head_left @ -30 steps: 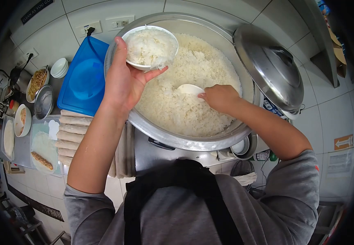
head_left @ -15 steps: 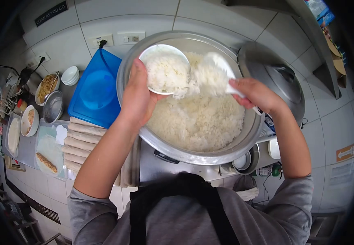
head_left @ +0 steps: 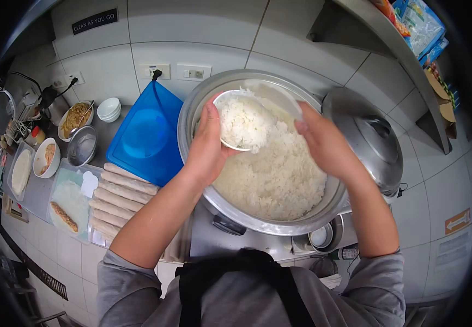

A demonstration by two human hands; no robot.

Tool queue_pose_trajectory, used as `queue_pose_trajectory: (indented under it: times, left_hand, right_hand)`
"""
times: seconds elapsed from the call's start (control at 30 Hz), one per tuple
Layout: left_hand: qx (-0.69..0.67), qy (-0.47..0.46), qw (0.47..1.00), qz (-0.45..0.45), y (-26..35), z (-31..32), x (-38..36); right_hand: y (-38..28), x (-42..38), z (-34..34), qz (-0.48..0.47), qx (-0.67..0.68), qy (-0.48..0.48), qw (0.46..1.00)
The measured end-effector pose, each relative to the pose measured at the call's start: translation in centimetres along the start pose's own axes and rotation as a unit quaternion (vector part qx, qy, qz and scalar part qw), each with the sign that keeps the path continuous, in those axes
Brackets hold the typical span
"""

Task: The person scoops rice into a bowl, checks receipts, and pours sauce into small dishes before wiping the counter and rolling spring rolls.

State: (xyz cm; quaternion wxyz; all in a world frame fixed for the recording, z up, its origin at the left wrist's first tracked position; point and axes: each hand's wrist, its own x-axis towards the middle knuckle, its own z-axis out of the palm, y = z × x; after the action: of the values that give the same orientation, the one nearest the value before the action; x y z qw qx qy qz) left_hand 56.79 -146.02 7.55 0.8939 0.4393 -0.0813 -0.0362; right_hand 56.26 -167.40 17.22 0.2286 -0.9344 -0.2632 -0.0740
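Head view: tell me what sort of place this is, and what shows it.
Probably a commercial kitchen: a very large pot of rice, many rolls laid in a row, and a wall sign reading "CLEAN AS YOU GO".

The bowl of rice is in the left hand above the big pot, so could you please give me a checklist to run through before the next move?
1. Bowl held: ok, the left hand has it over the pot.
2. Scoop in hand: ok, the right hand has it beside the bowl.
3. Pot uncovered: ok, the lid is off, at the pot's right side.
4. Rice left in the pot: ok, plenty shows.
5. Bowl's load inside its rim: not ok, grains overhang the right edge.
6. Scoop empty: cannot tell, it is blurred.
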Motion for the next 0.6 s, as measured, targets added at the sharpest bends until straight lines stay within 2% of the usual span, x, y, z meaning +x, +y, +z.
queue_pose_trajectory:
  times: [0.03, 0.07, 0.17, 0.2, 0.23, 0.3, 0.33, 0.37, 0.43, 0.57, 0.6]
  left_hand:
    - [-0.008, -0.004, 1.0, -0.006, 0.1, -0.1, -0.1]
    - [-0.015, -0.008, 1.0, -0.014, 0.1, -0.1, -0.2]
    - [0.001, -0.021, 1.0, 0.003, 0.6, 0.5, -0.5]
    - [0.003, -0.024, 1.0, 0.009, 0.8, 0.6, -0.5]
    - [-0.007, -0.026, 1.0, -0.004, 0.6, 0.4, -0.5]
    - [-0.018, -0.023, 0.999, -0.014, 0.3, 0.0, -0.3]
    - [-0.032, -0.021, 0.999, -0.028, 0.2, -0.3, -0.2]
    - [-0.047, -0.02, 0.998, -0.044, 0.1, -0.4, -0.2]
    - [-0.045, -0.022, 0.998, -0.037, 0.1, -0.5, -0.4]
    - [-0.065, -0.02, 0.998, 0.002, 0.0, -0.5, -0.1]
    - [-0.064, -0.022, 0.998, 0.004, 0.4, -0.4, -0.3]
  right_hand:
    - [0.1, 0.2, -1.1, -0.021, 0.044, 0.005, 0.999]
    - [-0.2, 0.6, -1.8, 0.024, 0.043, -0.002, 0.999]
    - [2.6, 2.1, -0.1, 0.078, 0.039, -0.016, 0.996]
    - [2.9, 2.8, 1.5, 0.109, 0.07, -0.09, 0.987]
    - [3.2, 2.8, 2.5, 0.106, 0.069, -0.09, 0.988]
    - [1.4, 2.5, 3.8, 0.004, 0.001, 0.039, 0.999]
    - [0.6, 2.5, 2.9, -0.009, -0.12, 0.016, 0.993]
    - [0.1, 2.6, 2.6, -0.012, -0.119, 0.013, 0.993]
    - [-0.1, 2.7, 2.2, -0.061, -0.308, 0.004, 0.949]
    - [0.9, 3.1, 2.2, -0.117, -0.255, 0.055, 0.958]
    - [1.2, 2.7, 2.5, 0.003, -0.049, 0.05, 0.997]
